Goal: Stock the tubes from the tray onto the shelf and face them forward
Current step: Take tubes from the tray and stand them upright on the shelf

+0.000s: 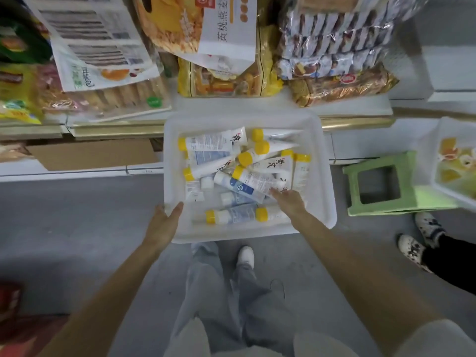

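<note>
Shop aisle | left hand (164, 222) grips the tray (327, 176) rim, steadying it below the shelf (360, 105) | right hand (289, 202) reaches onto jumbled tubes (213, 148), all apparently still in the tray | its grip cannot be told

I see flat, even light with weak shadows. The tray (170, 155) looks washed out, everything is soft, and edges bend at the corners.

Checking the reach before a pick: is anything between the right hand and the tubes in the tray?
Nothing visible. The right hand reaches inside the tray, fingers at the tubes on top of the pile; whether it grips one is unclear. The left hand holds the tray's left rim, away from them.
</note>
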